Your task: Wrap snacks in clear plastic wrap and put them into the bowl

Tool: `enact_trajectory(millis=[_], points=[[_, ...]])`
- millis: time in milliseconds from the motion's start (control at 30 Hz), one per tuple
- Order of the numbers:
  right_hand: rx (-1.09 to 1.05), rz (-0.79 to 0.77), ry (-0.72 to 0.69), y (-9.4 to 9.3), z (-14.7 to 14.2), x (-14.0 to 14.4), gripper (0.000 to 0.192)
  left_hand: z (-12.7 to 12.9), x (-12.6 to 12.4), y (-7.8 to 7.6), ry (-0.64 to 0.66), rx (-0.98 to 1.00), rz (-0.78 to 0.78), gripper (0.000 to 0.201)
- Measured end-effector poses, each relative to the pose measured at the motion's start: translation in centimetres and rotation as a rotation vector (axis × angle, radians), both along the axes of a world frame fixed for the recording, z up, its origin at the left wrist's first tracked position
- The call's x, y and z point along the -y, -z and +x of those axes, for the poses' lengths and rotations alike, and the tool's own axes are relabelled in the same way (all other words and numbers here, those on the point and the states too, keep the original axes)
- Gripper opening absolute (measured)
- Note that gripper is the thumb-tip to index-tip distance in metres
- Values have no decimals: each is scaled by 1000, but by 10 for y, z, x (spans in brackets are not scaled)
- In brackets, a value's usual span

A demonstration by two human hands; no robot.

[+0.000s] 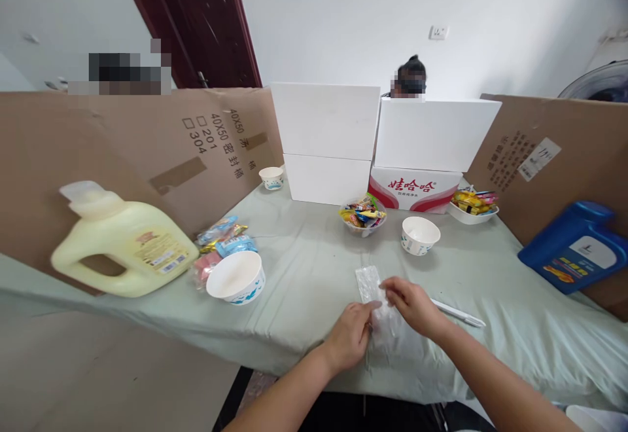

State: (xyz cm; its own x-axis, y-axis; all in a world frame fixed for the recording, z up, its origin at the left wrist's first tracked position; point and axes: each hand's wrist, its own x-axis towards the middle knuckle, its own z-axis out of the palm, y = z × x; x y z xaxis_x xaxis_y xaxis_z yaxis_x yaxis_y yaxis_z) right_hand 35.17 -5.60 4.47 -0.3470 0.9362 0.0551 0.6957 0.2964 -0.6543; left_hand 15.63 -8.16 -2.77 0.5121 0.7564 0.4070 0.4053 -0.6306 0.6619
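Note:
A clear, crinkled plastic bag (367, 280) lies on the green cloth near the table's front edge. My left hand (347, 337) is closed on its left side, with the thumb and forefinger at the plastic. From the right, my right hand (411, 304) pinches the same bag, its fingers curled. The bag's lower part spreads below the hands and is hard to see against the cloth. Just past my right wrist lies a slim white pen-like stick (460, 313), partly hidden by the arm.
Paper bowls stand at left (240, 275), right (420, 235) and back (271, 178). A candy bowl (363, 216) and candy tray (471, 213) stand before white boxes (326, 124). A yellow jug (127, 242), wrapped snacks (235, 243) and blue bottle (579, 245) flank me. Two people sit behind.

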Motion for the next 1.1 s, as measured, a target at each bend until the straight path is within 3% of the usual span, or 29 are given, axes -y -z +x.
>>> enact_trajectory(millis=[100, 200, 400, 600, 733, 833, 967, 1100], points=[[80, -26, 51, 12, -18, -44, 24, -2, -2, 7, -10, 69, -42, 76], [155, 8, 112, 25, -33, -62, 23, -3, -2, 9, -44, 98, -111, 83], [308, 83, 170, 40, -48, -61, 19, -1, -1, -4, 2, 38, -44, 48], [456, 141, 217, 52, -58, -61, 21, 5, 4, -4, -3, 35, 32, 38], [542, 175, 228, 59, -61, -61, 22, 5, 10, -7, -147, -10, 106, 29], [584, 200, 220, 62, -62, -60, 22, 3, -2, -15, -291, -34, 183, 22], [610, 233, 192, 61, -64, -57, 18, -1, -35, -22, -227, -199, 203, 12], [614, 274, 177, 60, -58, -62, 15, -6, -53, -17, -221, -372, 181, 7]])
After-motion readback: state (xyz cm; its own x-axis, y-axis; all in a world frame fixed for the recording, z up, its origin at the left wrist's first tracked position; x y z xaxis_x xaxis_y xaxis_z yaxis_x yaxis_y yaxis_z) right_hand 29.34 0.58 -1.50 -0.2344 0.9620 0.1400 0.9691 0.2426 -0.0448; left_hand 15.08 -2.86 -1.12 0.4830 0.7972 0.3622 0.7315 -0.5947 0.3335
